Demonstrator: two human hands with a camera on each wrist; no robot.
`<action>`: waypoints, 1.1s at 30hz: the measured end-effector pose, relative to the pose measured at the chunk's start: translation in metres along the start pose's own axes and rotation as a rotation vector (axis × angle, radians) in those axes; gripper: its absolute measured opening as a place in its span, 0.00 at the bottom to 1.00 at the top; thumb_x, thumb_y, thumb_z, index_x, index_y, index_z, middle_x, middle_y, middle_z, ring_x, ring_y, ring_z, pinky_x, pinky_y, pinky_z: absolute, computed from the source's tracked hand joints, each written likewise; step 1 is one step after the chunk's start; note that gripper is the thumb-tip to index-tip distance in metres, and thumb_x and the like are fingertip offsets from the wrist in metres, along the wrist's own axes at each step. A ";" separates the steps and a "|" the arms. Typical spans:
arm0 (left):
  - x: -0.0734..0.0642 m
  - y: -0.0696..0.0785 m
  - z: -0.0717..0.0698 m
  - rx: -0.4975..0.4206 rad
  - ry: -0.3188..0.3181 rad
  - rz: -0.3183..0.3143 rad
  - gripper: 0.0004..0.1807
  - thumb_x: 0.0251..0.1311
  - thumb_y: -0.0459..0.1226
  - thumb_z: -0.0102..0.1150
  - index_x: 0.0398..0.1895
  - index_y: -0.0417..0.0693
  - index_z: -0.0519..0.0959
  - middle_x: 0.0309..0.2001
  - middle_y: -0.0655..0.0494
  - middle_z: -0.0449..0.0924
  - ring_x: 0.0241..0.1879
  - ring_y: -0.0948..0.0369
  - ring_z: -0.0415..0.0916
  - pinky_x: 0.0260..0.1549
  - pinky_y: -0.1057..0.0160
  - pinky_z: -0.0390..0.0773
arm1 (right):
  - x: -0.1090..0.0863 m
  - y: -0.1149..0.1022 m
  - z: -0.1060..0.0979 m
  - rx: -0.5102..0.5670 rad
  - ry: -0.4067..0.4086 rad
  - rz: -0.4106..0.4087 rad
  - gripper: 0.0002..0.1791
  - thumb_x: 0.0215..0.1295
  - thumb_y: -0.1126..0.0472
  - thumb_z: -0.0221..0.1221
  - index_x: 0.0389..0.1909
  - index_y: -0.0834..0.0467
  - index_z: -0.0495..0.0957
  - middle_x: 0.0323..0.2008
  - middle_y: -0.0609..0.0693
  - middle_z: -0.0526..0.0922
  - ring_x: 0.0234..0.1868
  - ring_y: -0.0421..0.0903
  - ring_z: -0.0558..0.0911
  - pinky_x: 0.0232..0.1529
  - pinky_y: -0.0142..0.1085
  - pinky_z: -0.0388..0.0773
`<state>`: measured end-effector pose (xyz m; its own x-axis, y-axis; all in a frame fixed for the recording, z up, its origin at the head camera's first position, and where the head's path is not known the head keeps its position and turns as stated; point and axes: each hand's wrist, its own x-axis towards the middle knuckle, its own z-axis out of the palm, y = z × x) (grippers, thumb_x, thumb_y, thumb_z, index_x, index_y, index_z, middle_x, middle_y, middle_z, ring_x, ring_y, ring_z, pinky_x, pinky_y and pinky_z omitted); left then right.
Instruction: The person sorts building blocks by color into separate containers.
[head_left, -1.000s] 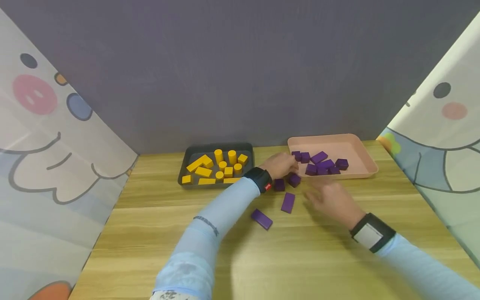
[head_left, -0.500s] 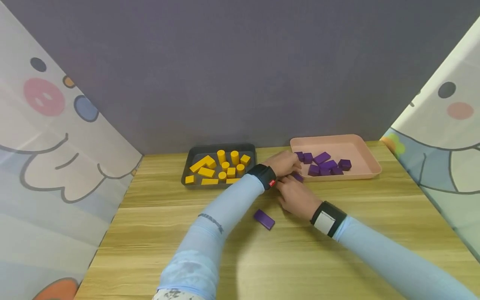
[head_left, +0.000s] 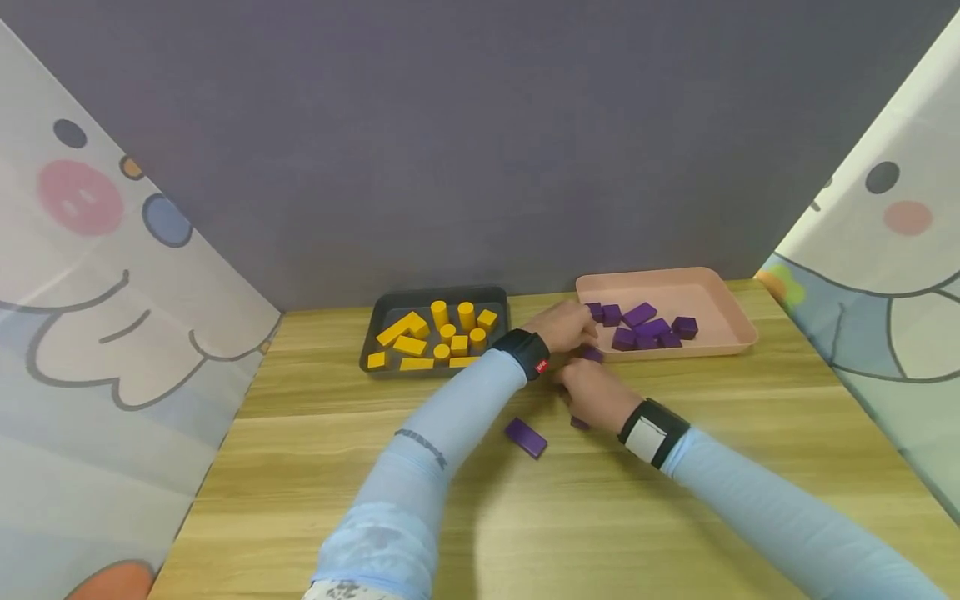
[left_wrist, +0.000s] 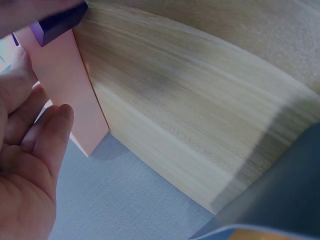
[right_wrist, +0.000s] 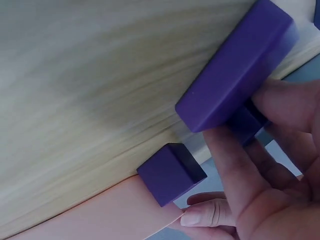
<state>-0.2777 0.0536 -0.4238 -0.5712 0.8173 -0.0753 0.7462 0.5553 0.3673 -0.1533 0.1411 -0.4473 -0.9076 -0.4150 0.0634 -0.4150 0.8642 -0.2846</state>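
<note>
At the left end of the pink tray (head_left: 705,310), my left hand (head_left: 564,327) grips the rim, with its fingertips at the tray wall (left_wrist: 60,85). My right hand (head_left: 600,393) reaches in just below it. Between its thumb and fingers it pinches a purple cube (right_wrist: 247,122), which the hand hides from the head view. Closer to the right wrist lies a flat purple rectangular block (right_wrist: 235,65), partly covering the fingers. A second purple cube (right_wrist: 172,172) sits against the tray's near left corner. Another purple rectangular block (head_left: 527,438) lies on the table to the left.
Several purple blocks (head_left: 651,327) lie in the left half of the pink tray. A dark grey tray (head_left: 382,308) with several yellow blocks (head_left: 409,345) stands left of the hands. Behind both trays rises a grey wall (head_left: 465,167); printed cloth panels flank the wooden table (head_left: 675,533).
My right hand has moved left from in front of the pink tray to the loose purple blocks and taken hold of a cube. My left hand has stayed at the tray's rim.
</note>
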 end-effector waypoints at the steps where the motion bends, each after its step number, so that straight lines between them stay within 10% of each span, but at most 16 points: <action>1: 0.000 0.000 0.000 0.007 0.005 0.003 0.09 0.71 0.43 0.65 0.45 0.54 0.92 0.30 0.63 0.88 0.26 0.69 0.71 0.27 0.75 0.68 | -0.002 0.000 -0.001 0.006 -0.003 0.003 0.05 0.62 0.71 0.67 0.33 0.57 0.87 0.25 0.45 0.82 0.26 0.40 0.75 0.30 0.32 0.75; 9: -0.002 -0.009 0.007 0.042 0.042 0.030 0.09 0.70 0.43 0.65 0.44 0.53 0.92 0.33 0.63 0.90 0.28 0.69 0.75 0.28 0.76 0.71 | -0.015 -0.007 -0.025 0.083 0.035 0.021 0.08 0.56 0.74 0.68 0.34 0.60 0.87 0.29 0.46 0.84 0.33 0.43 0.79 0.35 0.35 0.79; 15: 0.002 -0.012 0.008 0.049 0.058 0.055 0.10 0.71 0.44 0.64 0.43 0.54 0.92 0.30 0.64 0.87 0.25 0.72 0.71 0.25 0.77 0.66 | -0.027 0.035 -0.061 0.003 0.408 0.021 0.11 0.55 0.74 0.71 0.40 0.65 0.88 0.40 0.58 0.91 0.45 0.58 0.88 0.48 0.52 0.86; 20: 0.004 -0.007 0.009 0.026 0.058 0.051 0.09 0.69 0.43 0.66 0.42 0.52 0.92 0.33 0.63 0.90 0.25 0.72 0.71 0.26 0.76 0.67 | -0.044 0.104 -0.077 -0.025 0.625 0.187 0.10 0.58 0.74 0.67 0.42 0.70 0.87 0.45 0.67 0.88 0.48 0.65 0.86 0.50 0.58 0.83; 26: 0.005 -0.003 0.009 0.013 0.033 0.028 0.09 0.70 0.43 0.65 0.42 0.52 0.92 0.25 0.64 0.81 0.24 0.69 0.69 0.24 0.74 0.65 | -0.070 0.170 -0.078 0.036 0.570 0.478 0.14 0.60 0.70 0.66 0.46 0.74 0.83 0.47 0.75 0.84 0.49 0.72 0.82 0.53 0.65 0.77; 33: 0.005 -0.004 0.007 0.018 0.029 0.020 0.10 0.71 0.43 0.64 0.42 0.53 0.92 0.23 0.65 0.75 0.23 0.69 0.67 0.24 0.74 0.63 | -0.074 0.201 -0.068 0.094 0.405 0.619 0.15 0.64 0.66 0.66 0.47 0.72 0.84 0.49 0.75 0.84 0.50 0.72 0.82 0.56 0.67 0.77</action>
<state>-0.2811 0.0570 -0.4324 -0.5653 0.8239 -0.0408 0.7637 0.5414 0.3517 -0.1736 0.3653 -0.4442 -0.9333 0.2932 0.2074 0.1707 0.8702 -0.4622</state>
